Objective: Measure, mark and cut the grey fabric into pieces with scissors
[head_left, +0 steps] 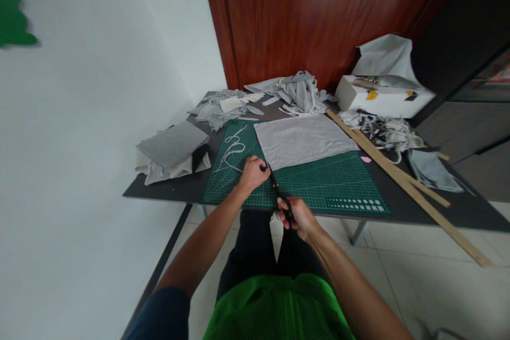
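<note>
My right hand is closed around the black handles of a pair of scissors, whose blades point away from me toward the near left corner of a light grey cloth. Beside that corner, my left hand is pinched, with a small dark bit at its fingertips that I cannot make out. A thin white cord lies in loops left of the cloth, one end running to my left hand. Both cloth and cord rest on a green cutting mat.
Folded grey cloths are stacked at the left. Grey scraps lie along the back. Long wooden rulers cross the right side, one overhanging the table's front edge. A white box and tangled strips stand behind them.
</note>
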{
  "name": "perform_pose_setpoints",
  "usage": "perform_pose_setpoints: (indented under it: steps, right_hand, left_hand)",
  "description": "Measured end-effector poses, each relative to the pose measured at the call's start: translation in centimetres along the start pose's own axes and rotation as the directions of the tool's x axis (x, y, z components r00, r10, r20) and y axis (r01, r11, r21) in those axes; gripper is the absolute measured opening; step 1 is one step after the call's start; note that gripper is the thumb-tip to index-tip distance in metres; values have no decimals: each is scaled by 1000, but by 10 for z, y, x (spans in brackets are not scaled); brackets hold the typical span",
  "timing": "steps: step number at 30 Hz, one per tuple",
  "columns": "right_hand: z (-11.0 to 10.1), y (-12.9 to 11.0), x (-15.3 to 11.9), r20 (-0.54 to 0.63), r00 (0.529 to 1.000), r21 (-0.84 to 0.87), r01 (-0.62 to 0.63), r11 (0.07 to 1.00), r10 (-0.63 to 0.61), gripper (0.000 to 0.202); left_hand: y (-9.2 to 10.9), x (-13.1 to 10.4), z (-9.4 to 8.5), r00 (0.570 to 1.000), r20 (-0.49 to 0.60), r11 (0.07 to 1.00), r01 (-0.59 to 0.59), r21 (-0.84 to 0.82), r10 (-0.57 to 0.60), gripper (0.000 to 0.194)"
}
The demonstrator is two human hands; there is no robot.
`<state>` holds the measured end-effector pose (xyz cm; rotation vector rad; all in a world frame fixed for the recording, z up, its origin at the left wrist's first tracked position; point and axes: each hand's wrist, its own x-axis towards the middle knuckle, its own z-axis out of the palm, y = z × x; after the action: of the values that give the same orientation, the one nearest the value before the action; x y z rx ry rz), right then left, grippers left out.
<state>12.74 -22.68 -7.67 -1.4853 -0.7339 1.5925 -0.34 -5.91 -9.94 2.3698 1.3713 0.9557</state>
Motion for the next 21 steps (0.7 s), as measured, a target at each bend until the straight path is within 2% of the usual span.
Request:
perform_pose_setpoints:
  steps: [3, 7, 13, 21]
  right_hand:
    - [-1, 0, 0, 23, 1000, 22, 1, 1000, -2, 32]
    - [-4, -1, 0, 55, 998, 39, -8, 999, 6, 36]
    - [-7, -3, 6, 101, 995, 68, -17, 998, 10, 39]
    - [-5, -14, 16, 85, 996, 71, -30, 997, 24, 39]
  left_hand:
    - [2, 4, 3, 999, 42, 998, -22, 60, 20, 9]
    - [4, 9, 6, 995, 97, 993, -1, 120, -11, 17]
    - [3, 7, 8, 999, 43, 995, 1, 100, -5, 17]
    - [3, 5, 5, 1000, -13, 1000, 9, 10, -9, 19]
